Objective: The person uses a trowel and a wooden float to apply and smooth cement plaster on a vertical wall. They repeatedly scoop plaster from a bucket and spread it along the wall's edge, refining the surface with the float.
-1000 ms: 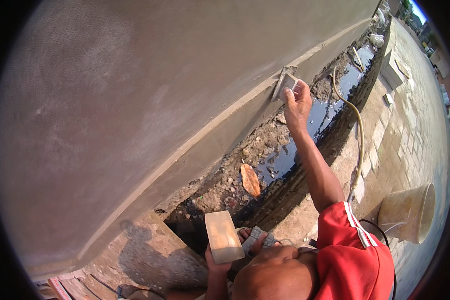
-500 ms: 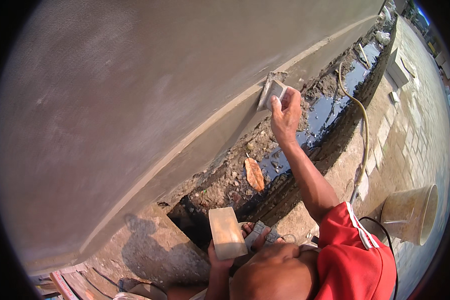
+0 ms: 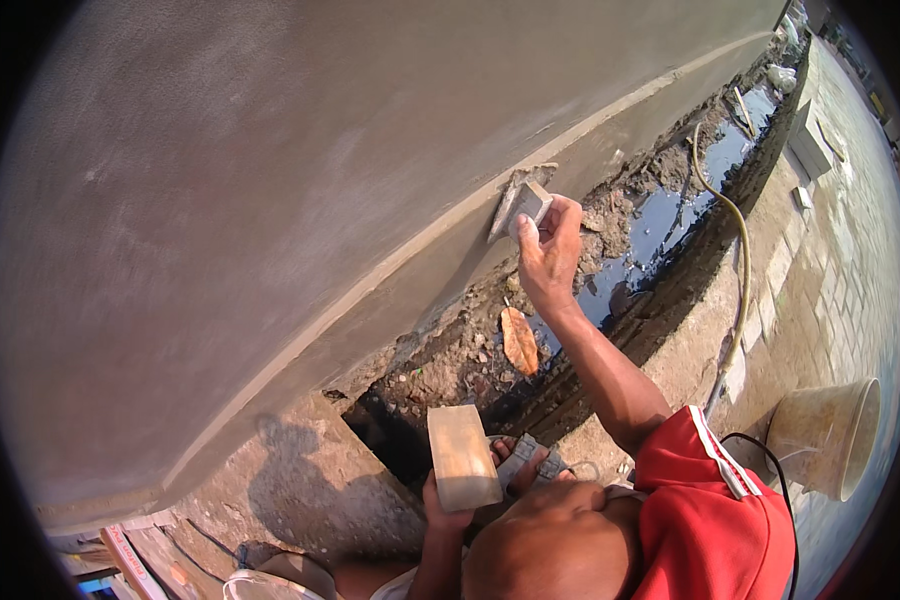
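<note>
My right hand [image 3: 550,250] grips a small grey float [image 3: 518,200], its face pressed on the band along the foot of the plastered wall [image 3: 220,180], just below the pale ledge [image 3: 388,265]. In my left hand [image 3: 442,505], low at the centre, is a rectangular tan board [image 3: 463,450]; some of those fingers are hidden behind it. Under my arms runs a muddy trench with dark water [image 3: 645,230] and a dry orange leaf [image 3: 519,340]. A sandalled foot [image 3: 525,462] shows beside the board.
On the paving [image 3: 840,270] at the right are a stained bucket [image 3: 820,435], pale blocks [image 3: 810,140], a hose [image 3: 735,225] and a black cable [image 3: 775,465]. A broken concrete edge [image 3: 670,345] borders the trench. Planks [image 3: 135,565] lie at the lower left.
My right hand has slid the float down-left along the wall band, toward my body. The board in my left hand has shifted slightly up and right in view, as has the background.
</note>
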Available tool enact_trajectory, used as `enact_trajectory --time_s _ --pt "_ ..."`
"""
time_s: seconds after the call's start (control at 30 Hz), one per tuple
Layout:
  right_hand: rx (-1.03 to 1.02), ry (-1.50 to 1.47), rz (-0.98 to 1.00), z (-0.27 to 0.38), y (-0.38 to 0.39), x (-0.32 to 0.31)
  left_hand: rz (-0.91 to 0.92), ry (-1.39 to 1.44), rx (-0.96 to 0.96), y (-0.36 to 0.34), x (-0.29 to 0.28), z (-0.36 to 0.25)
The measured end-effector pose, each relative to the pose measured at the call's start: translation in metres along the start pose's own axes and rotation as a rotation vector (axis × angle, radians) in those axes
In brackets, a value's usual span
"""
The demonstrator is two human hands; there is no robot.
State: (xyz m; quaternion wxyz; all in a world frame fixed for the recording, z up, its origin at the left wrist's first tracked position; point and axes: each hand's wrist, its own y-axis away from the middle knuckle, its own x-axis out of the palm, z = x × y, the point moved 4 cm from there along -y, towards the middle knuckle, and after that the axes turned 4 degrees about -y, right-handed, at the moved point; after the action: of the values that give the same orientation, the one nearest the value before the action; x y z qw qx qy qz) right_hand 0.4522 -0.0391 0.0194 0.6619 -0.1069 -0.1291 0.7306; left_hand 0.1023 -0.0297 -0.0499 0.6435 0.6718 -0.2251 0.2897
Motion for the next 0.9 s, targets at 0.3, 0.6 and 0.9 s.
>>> enact_trajectory --time_s 0.3,0.6,0.9 --pt "0.036 -0.228 -0.008 0.023 0.0 -0.013 0.17 -0.042 0.046 -0.002 -0.009 -0.005" --pt "0.204 0.033 0.282 -0.018 0.088 0.026 0.178 -0.337 0.191 0.003 0.003 -0.007" --pt "0.084 -0.003 0.199 0.026 0.058 0.048 0.332 0.038 0.158 0.014 0.007 -0.008"
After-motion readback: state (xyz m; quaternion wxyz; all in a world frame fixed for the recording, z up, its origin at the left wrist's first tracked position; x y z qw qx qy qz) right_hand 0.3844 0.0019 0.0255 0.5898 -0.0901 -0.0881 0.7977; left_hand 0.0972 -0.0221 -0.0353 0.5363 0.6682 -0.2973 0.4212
